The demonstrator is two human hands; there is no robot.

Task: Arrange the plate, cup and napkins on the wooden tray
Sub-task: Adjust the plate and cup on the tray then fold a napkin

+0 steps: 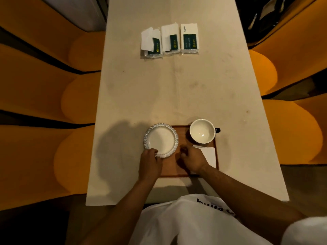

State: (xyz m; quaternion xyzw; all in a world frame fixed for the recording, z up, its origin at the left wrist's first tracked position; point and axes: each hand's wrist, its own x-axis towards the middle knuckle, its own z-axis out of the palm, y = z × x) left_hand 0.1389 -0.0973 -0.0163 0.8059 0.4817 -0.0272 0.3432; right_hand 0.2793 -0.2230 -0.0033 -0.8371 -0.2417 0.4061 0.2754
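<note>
A wooden tray (180, 167) lies near the table's front edge. A white plate (161, 139) with a patterned rim sits over the tray's left end, and my left hand (150, 160) grips its near rim. A white cup (202, 131) with a dark handle stands at the tray's far right corner. A folded white napkin (209, 154) lies on the tray's right side, partly under my right wrist. My right hand (192, 159) rests on the tray's middle with its fingers curled; nothing shows in it.
Three napkin packs (170, 40) with green labels lie in a row at the far part of the long cream table (159, 96). Orange cushioned seats (44, 96) flank both sides. A dark bag (270, 13) sits at the top right.
</note>
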